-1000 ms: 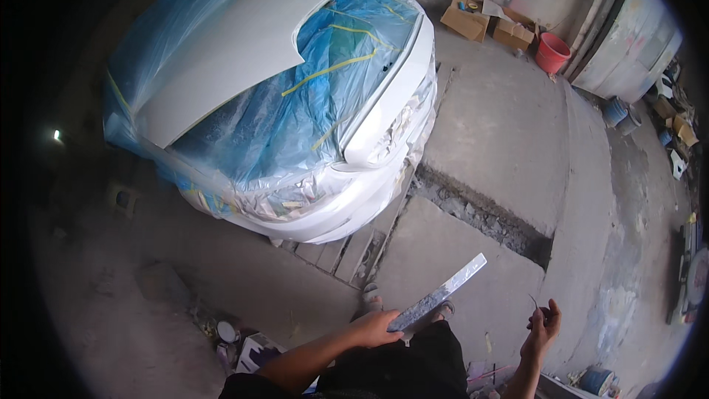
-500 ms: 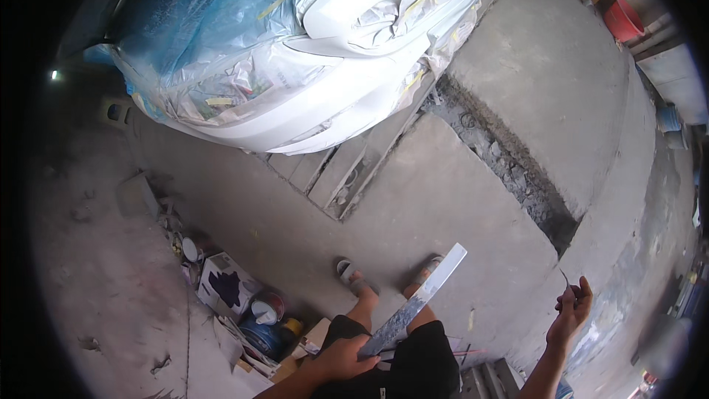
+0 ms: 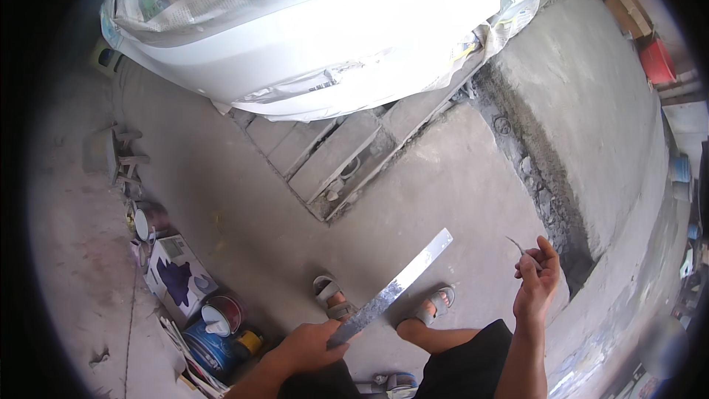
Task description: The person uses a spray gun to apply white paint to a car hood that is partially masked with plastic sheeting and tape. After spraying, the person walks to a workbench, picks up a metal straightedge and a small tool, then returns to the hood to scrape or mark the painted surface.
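Observation:
My left hand (image 3: 310,343) grips one end of a long flat metal strip (image 3: 395,284), smeared grey, that points up and to the right over the concrete floor. My right hand (image 3: 538,277) is raised to the right of it and pinches a small thin curved piece (image 3: 517,245) between the fingertips. Below the strip my two feet in sandals (image 3: 332,299) stand on the floor. Ahead is the white rear of a car (image 3: 310,52), masked with newspaper.
Paint cans (image 3: 214,329), a small box (image 3: 177,281) and a round tin (image 3: 150,220) lie at my left. A pit with boards (image 3: 347,155) opens under the car. A rough trench (image 3: 546,185) runs on the right. Boxes and a red bucket (image 3: 656,60) stand far right.
The view has tilted down and closer to the car's rear, so my feet and the cans now show. Both hands keep their hold; the strip still points up and right.

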`<action>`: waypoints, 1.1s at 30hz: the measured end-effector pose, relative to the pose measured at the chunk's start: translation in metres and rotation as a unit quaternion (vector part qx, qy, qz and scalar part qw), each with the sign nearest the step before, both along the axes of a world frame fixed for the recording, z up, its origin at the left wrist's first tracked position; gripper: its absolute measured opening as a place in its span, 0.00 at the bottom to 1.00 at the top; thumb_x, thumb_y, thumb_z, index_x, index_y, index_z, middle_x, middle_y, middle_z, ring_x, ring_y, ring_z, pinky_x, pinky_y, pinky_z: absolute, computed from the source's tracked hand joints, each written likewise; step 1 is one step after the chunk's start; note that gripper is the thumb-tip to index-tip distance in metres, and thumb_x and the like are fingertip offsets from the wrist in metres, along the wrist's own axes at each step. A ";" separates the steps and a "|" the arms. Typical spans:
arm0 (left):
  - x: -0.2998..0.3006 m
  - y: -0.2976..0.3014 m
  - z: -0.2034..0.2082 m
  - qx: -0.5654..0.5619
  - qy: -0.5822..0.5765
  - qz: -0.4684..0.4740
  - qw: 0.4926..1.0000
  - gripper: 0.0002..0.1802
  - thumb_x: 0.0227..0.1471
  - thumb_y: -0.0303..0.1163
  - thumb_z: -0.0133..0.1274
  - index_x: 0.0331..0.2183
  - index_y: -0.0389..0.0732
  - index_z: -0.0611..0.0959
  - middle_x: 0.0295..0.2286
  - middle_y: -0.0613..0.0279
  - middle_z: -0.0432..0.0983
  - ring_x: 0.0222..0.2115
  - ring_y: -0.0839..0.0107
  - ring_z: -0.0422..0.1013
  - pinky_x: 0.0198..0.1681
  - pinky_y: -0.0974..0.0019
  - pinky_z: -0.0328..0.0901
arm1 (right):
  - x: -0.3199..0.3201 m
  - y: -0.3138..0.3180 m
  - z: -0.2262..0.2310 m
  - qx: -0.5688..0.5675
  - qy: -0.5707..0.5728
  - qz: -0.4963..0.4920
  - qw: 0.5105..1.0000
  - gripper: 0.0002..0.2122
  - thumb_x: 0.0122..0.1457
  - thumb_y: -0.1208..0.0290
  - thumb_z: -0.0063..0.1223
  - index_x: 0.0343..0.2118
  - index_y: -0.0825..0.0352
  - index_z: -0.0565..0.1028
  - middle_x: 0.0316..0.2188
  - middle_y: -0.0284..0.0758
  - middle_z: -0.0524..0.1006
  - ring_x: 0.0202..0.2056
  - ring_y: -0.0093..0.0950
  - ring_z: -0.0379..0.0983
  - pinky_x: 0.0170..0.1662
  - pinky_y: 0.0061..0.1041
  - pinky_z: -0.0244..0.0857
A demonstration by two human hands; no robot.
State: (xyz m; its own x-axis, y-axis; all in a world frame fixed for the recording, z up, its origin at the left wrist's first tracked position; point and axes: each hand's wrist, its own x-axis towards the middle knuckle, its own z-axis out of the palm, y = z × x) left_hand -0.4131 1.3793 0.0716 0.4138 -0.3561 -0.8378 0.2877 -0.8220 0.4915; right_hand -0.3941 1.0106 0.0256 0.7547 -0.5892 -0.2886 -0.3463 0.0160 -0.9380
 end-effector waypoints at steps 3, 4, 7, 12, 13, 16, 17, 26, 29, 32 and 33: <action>-0.003 0.022 -0.044 -0.008 -0.038 0.012 0.999 0.22 0.46 0.45 0.57 0.38 0.39 0.76 0.27 0.47 0.75 0.30 0.50 0.72 0.33 0.57 0.66 | 0.032 0.007 -0.023 -0.010 -0.033 0.058 0.998 0.21 0.53 0.79 0.52 0.51 0.73 0.64 0.32 0.34 0.71 0.29 0.19 0.68 0.32 0.16 0.64; -0.001 0.024 -0.054 -0.013 -0.049 0.023 0.998 0.22 0.45 0.44 0.58 0.38 0.39 0.76 0.27 0.48 0.75 0.28 0.52 0.73 0.32 0.60 0.65 | 0.042 0.008 -0.030 -0.010 -0.050 0.073 0.996 0.21 0.53 0.79 0.53 0.51 0.73 0.64 0.32 0.35 0.71 0.29 0.19 0.68 0.33 0.17 0.64; 0.012 0.026 -0.064 -0.004 -0.059 0.067 0.996 0.20 0.44 0.41 0.59 0.37 0.38 0.77 0.24 0.51 0.74 0.26 0.56 0.71 0.31 0.61 0.64 | 0.069 0.008 -0.052 0.001 -0.086 0.098 0.991 0.21 0.53 0.80 0.53 0.51 0.73 0.64 0.32 0.35 0.71 0.30 0.20 0.68 0.34 0.18 0.65; 0.032 0.014 -0.062 0.001 -0.109 0.109 0.988 0.20 0.43 0.40 0.60 0.35 0.37 0.77 0.22 0.53 0.73 0.22 0.62 0.70 0.28 0.64 0.64 | 0.102 0.010 -0.091 0.040 -0.106 0.159 0.981 0.21 0.54 0.79 0.52 0.51 0.74 0.64 0.33 0.34 0.72 0.30 0.20 0.68 0.34 0.19 0.65; 0.032 0.013 -0.065 0.010 -0.113 0.117 0.987 0.20 0.42 0.40 0.61 0.34 0.37 0.77 0.21 0.53 0.73 0.21 0.64 0.69 0.28 0.65 0.64 | 0.109 0.008 -0.099 0.039 -0.108 0.171 0.979 0.20 0.54 0.79 0.51 0.51 0.73 0.64 0.33 0.33 0.72 0.30 0.19 0.68 0.34 0.18 0.64; 0.031 0.012 -0.070 0.042 -0.127 0.114 0.984 0.20 0.41 0.39 0.62 0.34 0.36 0.77 0.20 0.56 0.71 0.20 0.71 0.66 0.26 0.67 0.63 | 0.124 0.004 -0.115 0.064 -0.077 0.165 0.981 0.20 0.55 0.79 0.51 0.51 0.73 0.64 0.33 0.34 0.72 0.30 0.19 0.68 0.34 0.17 0.64; 0.032 0.010 -0.068 0.052 -0.120 0.111 0.985 0.20 0.41 0.40 0.62 0.34 0.36 0.77 0.21 0.55 0.72 0.21 0.69 0.68 0.28 0.66 0.63 | 0.127 0.005 -0.121 0.083 -0.079 0.166 0.979 0.20 0.55 0.78 0.51 0.52 0.73 0.63 0.33 0.34 0.72 0.30 0.19 0.68 0.34 0.17 0.64; 0.049 -0.012 -0.047 0.078 -0.131 0.096 0.984 0.20 0.39 0.37 0.64 0.34 0.35 0.77 0.19 0.61 0.71 0.20 0.76 0.65 0.26 0.69 0.62 | 0.140 -0.007 -0.135 0.130 -0.057 0.144 0.979 0.20 0.55 0.77 0.50 0.52 0.74 0.63 0.33 0.33 0.73 0.31 0.18 0.68 0.33 0.17 0.64; 0.060 -0.019 -0.045 0.091 -0.123 0.094 0.984 0.20 0.39 0.37 0.64 0.34 0.35 0.78 0.19 0.60 0.71 0.20 0.76 0.65 0.25 0.69 0.62 | 0.142 -0.012 -0.135 0.115 -0.071 0.146 0.980 0.20 0.55 0.77 0.51 0.51 0.74 0.64 0.33 0.33 0.73 0.31 0.18 0.68 0.33 0.17 0.64; 0.065 -0.019 -0.057 0.079 -0.122 0.085 0.986 0.20 0.40 0.37 0.63 0.35 0.36 0.78 0.20 0.59 0.72 0.21 0.75 0.67 0.26 0.69 0.63 | 0.146 -0.014 -0.129 0.112 -0.067 0.143 0.981 0.20 0.55 0.77 0.51 0.51 0.74 0.65 0.33 0.33 0.73 0.31 0.18 0.68 0.34 0.18 0.64; 0.064 -0.016 -0.062 0.080 -0.117 0.078 0.987 0.21 0.41 0.37 0.63 0.36 0.36 0.78 0.22 0.58 0.73 0.22 0.74 0.68 0.28 0.68 0.64 | 0.147 -0.013 -0.129 0.116 -0.063 0.140 0.981 0.20 0.54 0.77 0.51 0.51 0.74 0.65 0.33 0.33 0.73 0.31 0.18 0.68 0.34 0.18 0.64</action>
State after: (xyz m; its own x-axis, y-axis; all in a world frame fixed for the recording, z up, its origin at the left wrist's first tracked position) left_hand -0.3492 1.3635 0.0093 0.6419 -0.1441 -0.7531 0.3102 -0.8494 0.4270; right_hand -0.2474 0.9976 -0.1036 0.9162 -0.2825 -0.2842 -0.2489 0.1548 -0.9561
